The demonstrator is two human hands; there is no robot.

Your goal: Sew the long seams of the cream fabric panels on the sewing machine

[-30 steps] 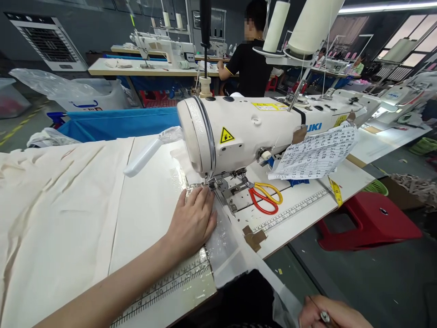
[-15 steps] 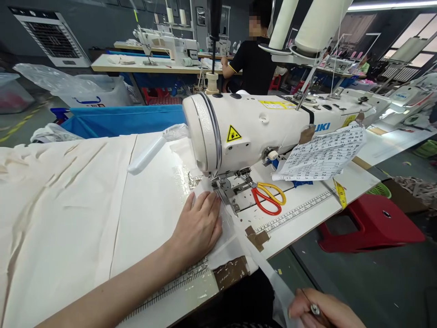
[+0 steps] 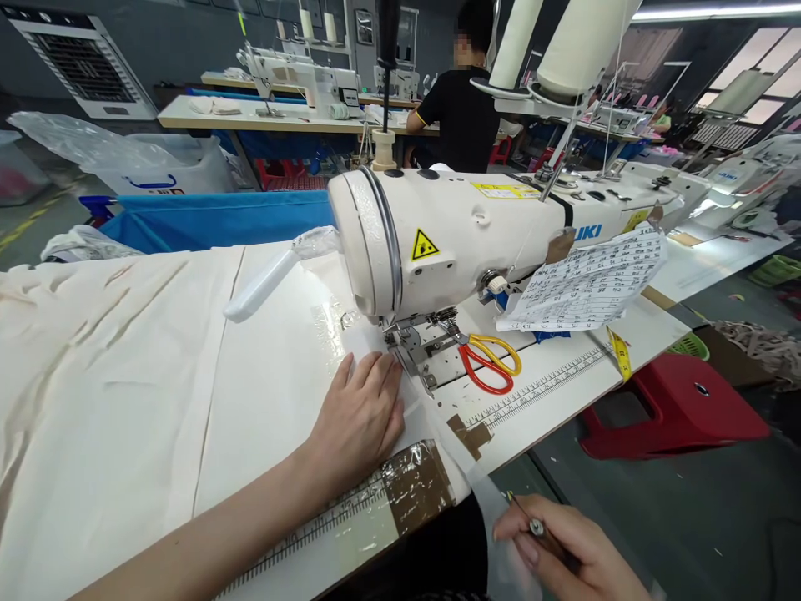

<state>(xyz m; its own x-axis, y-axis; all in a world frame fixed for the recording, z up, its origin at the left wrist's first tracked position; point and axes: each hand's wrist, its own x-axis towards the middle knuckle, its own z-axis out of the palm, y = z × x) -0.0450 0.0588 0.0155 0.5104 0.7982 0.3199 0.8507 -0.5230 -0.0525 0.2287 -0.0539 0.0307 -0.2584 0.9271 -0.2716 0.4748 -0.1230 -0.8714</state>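
My left hand (image 3: pixel 360 409) lies palm down, fingers outstretched, on thin white fabric (image 3: pixel 364 340) just in front of the presser foot of a white sewing machine (image 3: pixel 431 242). The needle area is partly hidden by the machine head. From there a white fabric strip (image 3: pixel 466 459) runs over the table's front edge down to my right hand (image 3: pixel 556 542). That hand is closed around a slim pointed tool (image 3: pixel 536 527) with a metal end and brown handle; its exact kind is unclear. The strip passes by its fingertips. Scissors (image 3: pixel 491 363) with red and yellow handles lie right of the foot.
Wide cream fabric (image 3: pixel 113 401) covers the table's left side. A ruler tape (image 3: pixel 544 380) runs along the front edge. A handwritten sheet (image 3: pixel 588 284) hangs from the machine. A red stool (image 3: pixel 682 405) stands at right; a person (image 3: pixel 466 100) sits beyond.
My right hand has moved left and slightly up with the tool. The white fabric has shifted forward toward the machine, uncovering more brown tape at the edge. My left hand stays by the foot.
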